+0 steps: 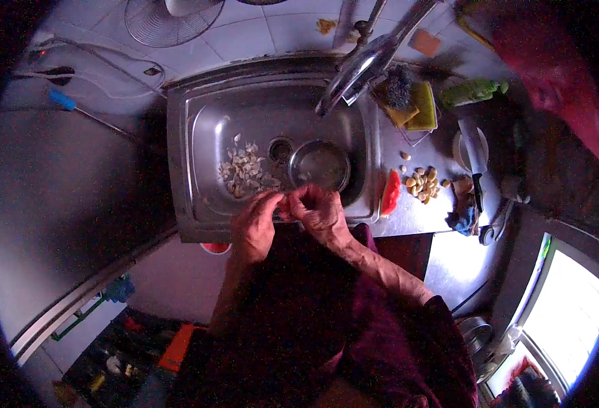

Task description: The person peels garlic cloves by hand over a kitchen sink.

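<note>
My left hand (pixel 255 224) and my right hand (pixel 323 216) meet over the front part of a steel sink (pixel 204 143), fingertips pinched close together. Whatever lies between the fingers is hidden or too small to make out. Papery garlic skins (pixel 243 170) are scattered in the basin, just beyond my left hand. Beyond my right hand a round metal bowl (pixel 348 166) sits in the basin, close to the drain (pixel 280 149). On the counter to the right lies a pile of peeled garlic cloves (pixel 423 185), with a couple of loose ones apart from it.
A red wedge-shaped piece (pixel 390 192) lies by the sink's right edge. Farther right are a knife (pixel 472 146) across a white bowl, a bunched cloth (pixel 464 219) and a green bottle (pixel 474 93). A faucet (pixel 360 71) reaches over the basin beside a sponge rack (pixel 418 136).
</note>
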A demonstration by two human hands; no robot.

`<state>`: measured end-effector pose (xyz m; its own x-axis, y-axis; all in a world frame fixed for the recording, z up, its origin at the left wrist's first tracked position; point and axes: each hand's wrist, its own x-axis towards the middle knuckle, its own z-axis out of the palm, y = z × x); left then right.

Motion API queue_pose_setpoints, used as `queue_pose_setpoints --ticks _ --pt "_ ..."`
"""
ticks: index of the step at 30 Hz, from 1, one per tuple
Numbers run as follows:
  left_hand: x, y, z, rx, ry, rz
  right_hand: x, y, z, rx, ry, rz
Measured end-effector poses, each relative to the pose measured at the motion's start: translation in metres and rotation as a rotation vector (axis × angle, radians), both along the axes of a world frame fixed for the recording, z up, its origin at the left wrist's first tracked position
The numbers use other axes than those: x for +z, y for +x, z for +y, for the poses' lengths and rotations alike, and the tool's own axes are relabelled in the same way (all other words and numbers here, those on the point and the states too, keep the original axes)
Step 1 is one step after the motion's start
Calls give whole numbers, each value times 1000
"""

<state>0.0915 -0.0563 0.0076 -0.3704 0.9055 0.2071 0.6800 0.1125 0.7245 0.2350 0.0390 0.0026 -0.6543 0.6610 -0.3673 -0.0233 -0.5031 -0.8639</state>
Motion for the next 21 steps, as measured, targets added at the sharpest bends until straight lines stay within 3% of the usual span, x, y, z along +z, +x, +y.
queue_pose_setpoints --ticks 2,6,11,15,17,21 --pt "7 1 1 -6 -37 -52 2 -1 -2 -53 -124 84" --pt "-29 1 -7 42 57 -267 -3 -4 -4 -82 -48 24" --pt "3 -1 1 -32 -34 134 -1 0 -5 -66 17 5" --pt "0 2 -5 -35 -19 166 6 3 -3 -11 140 -61" --pt "-23 1 -15 3 -92 20 4 3 -1 -1 177 -20" --pt "-1 9 -1 106 -41 -196 -3 0 -3 -31 143 -77"
